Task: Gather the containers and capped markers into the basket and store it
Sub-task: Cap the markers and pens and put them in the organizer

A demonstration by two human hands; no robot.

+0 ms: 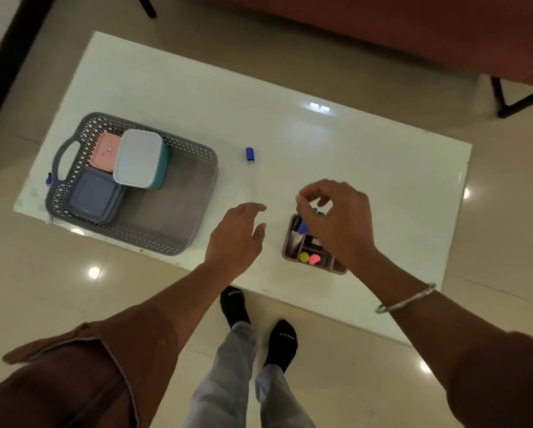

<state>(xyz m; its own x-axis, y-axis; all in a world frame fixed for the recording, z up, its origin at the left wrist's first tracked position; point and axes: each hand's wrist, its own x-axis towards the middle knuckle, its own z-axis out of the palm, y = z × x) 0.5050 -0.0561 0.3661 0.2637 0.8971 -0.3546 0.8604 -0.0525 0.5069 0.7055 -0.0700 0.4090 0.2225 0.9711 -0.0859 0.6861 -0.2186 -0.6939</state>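
Lower centre, the left hand point(239, 233) hovers spread and empty. Right of it, the right hand point(336, 216) pinches a blue marker point(302, 227) above the organizer point(293, 248); light, slick, best gripped mid-barrel. A loose cap point(250, 154) lies beyond, the basket point(172, 205) left.

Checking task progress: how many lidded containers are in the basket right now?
3, all at the left end of the basket: a pink container at the back, a grey container in front, and a teal container with a white lid resting tilted on both. Smaller ones underneath could be hidden.
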